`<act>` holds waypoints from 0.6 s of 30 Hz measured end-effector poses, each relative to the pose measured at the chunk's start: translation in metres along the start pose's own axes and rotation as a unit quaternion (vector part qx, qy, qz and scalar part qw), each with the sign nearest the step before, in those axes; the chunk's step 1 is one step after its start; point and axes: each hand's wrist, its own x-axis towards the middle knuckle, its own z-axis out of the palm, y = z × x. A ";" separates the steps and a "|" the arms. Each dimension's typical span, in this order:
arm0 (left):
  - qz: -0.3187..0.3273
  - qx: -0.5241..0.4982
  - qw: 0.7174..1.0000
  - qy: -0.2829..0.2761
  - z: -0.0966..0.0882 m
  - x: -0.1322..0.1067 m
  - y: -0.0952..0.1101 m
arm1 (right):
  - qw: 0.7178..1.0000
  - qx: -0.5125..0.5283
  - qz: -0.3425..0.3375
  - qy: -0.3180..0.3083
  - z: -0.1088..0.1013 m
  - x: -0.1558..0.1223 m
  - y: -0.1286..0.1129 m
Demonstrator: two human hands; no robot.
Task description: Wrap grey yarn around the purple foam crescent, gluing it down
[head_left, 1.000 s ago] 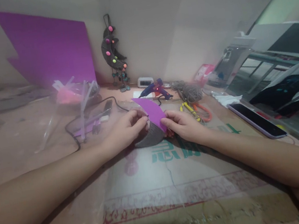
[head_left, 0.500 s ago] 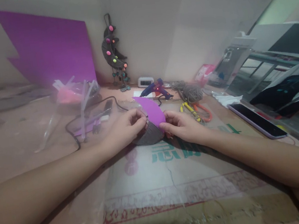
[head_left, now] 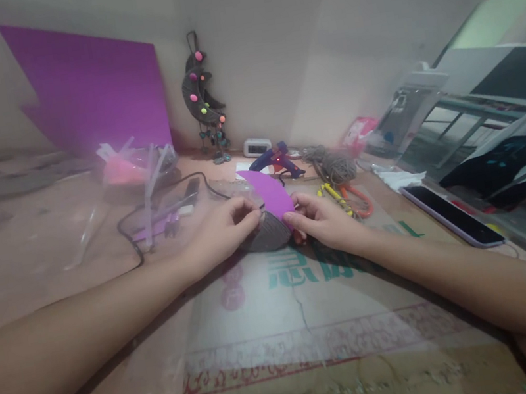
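Fingers of our left hand (head_left: pixel 225 229) and our right hand (head_left: pixel 324 220) are pinching a small purple piece (head_left: pixel 272 192) from both sides. It sits on top of a grey moon shape (head_left: pixel 269 237) that lies on the flat cardboard (head_left: pixel 311 309) on the surface. Just behind them we see a blue glue gun (head_left: pixel 274 157), a ball of brown string (head_left: pixel 335 162) and orange scissors (head_left: pixel 359 200), a phone (head_left: pixel 450 214) lies off to the right, and by the back wall a big purple sheet (head_left: pixel 97 96) leans beside a dark hanging moon (head_left: pixel 201 97) with little coloured balls.
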 end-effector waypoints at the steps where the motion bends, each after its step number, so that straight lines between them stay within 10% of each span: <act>1: 0.004 0.003 1.000 -0.002 0.000 0.000 0.000 | 1.000 0.003 0.001 -0.003 0.000 0.000 0.001; 18: 0.049 -0.036 0.997 0.050 0.000 0.001 0.000 | 0.994 0.061 0.024 0.082 -0.003 0.005 -0.002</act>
